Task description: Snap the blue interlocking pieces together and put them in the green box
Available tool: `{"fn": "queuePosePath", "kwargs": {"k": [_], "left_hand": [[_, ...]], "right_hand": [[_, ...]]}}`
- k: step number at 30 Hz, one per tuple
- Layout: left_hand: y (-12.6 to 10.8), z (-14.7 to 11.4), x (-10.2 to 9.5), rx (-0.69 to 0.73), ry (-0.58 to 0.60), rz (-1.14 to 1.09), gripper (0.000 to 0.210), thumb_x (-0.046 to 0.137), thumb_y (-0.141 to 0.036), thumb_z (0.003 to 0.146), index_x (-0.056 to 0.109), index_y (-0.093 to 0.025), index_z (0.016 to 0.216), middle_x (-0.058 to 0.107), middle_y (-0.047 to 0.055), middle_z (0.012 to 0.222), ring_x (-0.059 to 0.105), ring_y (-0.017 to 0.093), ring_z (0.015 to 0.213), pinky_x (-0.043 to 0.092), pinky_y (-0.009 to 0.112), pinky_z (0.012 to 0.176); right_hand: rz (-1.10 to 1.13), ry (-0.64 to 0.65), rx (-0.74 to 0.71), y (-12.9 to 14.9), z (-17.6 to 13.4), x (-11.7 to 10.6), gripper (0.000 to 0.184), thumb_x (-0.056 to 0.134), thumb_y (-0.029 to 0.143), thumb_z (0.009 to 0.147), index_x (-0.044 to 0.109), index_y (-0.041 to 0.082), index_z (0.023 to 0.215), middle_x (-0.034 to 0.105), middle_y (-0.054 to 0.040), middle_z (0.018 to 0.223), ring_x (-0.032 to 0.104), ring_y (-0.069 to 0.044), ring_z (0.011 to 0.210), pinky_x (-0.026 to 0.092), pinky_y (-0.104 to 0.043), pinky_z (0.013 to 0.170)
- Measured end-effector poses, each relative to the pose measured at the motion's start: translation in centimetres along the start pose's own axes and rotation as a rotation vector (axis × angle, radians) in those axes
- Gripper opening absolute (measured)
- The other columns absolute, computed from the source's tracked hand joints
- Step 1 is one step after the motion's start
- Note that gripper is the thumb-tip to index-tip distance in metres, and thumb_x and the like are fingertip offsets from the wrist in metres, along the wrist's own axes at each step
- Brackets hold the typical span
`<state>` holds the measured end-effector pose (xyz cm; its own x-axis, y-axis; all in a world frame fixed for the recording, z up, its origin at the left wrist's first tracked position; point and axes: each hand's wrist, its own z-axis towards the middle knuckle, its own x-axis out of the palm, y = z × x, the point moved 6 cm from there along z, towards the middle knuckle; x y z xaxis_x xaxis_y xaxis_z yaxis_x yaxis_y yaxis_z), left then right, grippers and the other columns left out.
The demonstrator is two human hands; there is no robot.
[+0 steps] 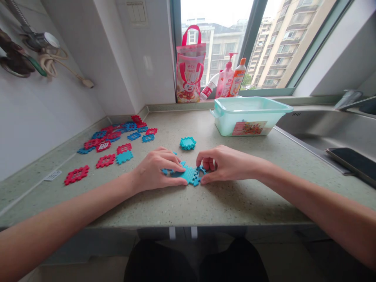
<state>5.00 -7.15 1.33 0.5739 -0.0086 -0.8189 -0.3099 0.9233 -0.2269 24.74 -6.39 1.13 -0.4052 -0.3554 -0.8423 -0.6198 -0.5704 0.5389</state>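
Note:
Several notched plastic building tiles, turquoise and blue, lie joined edge to edge on the counter in front of me. My left hand [160, 168] grips the solid turquoise tile [189, 175], its thumb at the near edge and its fingers over the top. At the right end, my right hand [225, 164] pinches a blue open-frame tile [201, 171] against the turquoise one; the fingers partly cover it. Just beyond the hands sits a small stack of turquoise tiles [188, 143]. Part of the joined row is hidden under my left hand.
Red and blue tiles [114, 135] are scattered at the left by the wall, with a red frame tile [76, 175] nearest. A pale green plastic tub [252, 117] stands at the back right. The steel sink [311, 125] has a phone [352, 162] on its edge. Bottles [225, 80] line the windowsill.

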Motion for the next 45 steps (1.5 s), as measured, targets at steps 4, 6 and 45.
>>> {"fn": "queuePosePath", "kwargs": {"k": [4, 6, 45], "left_hand": [[0.1, 0.0, 0.1, 0.003, -0.013, 0.001, 0.023, 0.089, -0.046, 0.084, 0.084, -0.025, 0.092, 0.083, 0.001, 0.088, 0.080, 0.020, 0.087, 0.051, 0.038, 0.091], [0.2, 0.0, 0.1, 0.000, -0.013, 0.001, 0.023, 0.089, -0.047, 0.084, 0.084, -0.026, 0.092, 0.082, 0.000, 0.087, 0.080, 0.020, 0.087, 0.051, 0.038, 0.091], [0.2, 0.1, 0.1, -0.025, -0.052, 0.076, 0.027, 0.092, -0.049, 0.080, 0.083, -0.024, 0.086, 0.081, -0.002, 0.081, 0.078, 0.017, 0.079, 0.043, 0.037, 0.089]], "right_hand": [[-0.022, -0.030, 0.027, 0.4, 0.2, 0.5, 0.035, 0.088, 0.043, 0.080, 0.075, 0.022, 0.104, 0.072, 0.0016, 0.078, 0.061, -0.014, 0.067, 0.038, -0.026, 0.064], [-0.043, -0.043, 0.043, 0.7, 0.1, 0.6, 0.033, 0.087, 0.040, 0.080, 0.075, 0.022, 0.106, 0.071, 0.0021, 0.076, 0.060, -0.014, 0.066, 0.037, -0.026, 0.064], [-0.073, -0.040, -0.038, 0.8, 0.4, 1.6, 0.036, 0.088, 0.043, 0.085, 0.069, 0.022, 0.109, 0.068, 0.0037, 0.074, 0.056, -0.014, 0.063, 0.035, -0.026, 0.064]]}}
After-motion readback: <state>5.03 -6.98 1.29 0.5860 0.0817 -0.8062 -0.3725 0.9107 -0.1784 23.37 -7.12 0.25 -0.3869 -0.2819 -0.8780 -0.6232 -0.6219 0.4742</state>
